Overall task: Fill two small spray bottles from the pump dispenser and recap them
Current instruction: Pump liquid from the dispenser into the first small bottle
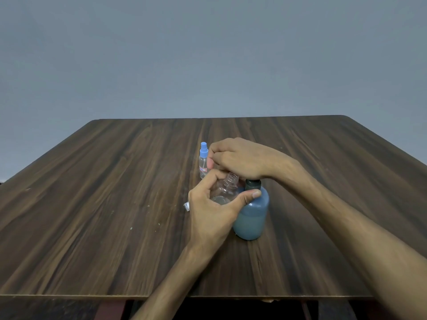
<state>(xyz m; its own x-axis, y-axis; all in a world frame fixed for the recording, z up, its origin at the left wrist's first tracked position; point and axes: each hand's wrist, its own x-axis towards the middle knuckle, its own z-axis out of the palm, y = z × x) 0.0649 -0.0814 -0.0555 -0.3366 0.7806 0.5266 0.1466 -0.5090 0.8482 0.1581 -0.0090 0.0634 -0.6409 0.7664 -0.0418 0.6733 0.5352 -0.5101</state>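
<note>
- Left hand [211, 210], centre of frame, fingers and thumb curled round an open bottle [225, 190]: clear, uncapped, threaded neck showing, tilted toward the dispenser.
- Left thumb tip touches the dispenser's shoulder.
- Dispenser [251, 215]: blue-grey bottle with a dark collar, standing upright on the table just right of centre, liquid level visible in the lower part.
- Right hand [238, 158] sits over the dispenser's top, palm down, heel of hand on the dark collar area; pump head hidden under it.
- Right fingers are bent, tips near the open bottle's neck; cannot tell whether they pinch anything.
- Second bottle [203, 161]: small, clear, blue spray cap on, red-edged label, upright, just left of the right hand's fingers, behind the left hand; looks mostly empty.
- Small white piece [186, 206] on the table at the left hand's outer edge, partly hidden; too small to identify.
- Table [92, 204]: dark wood grain, fills the lower half of frame; a few pale specks left of centre.
- Wall [208, 54]: plain grey-blue, upper half of frame.
- Both forearms come in from the bottom edge and lower right.
</note>
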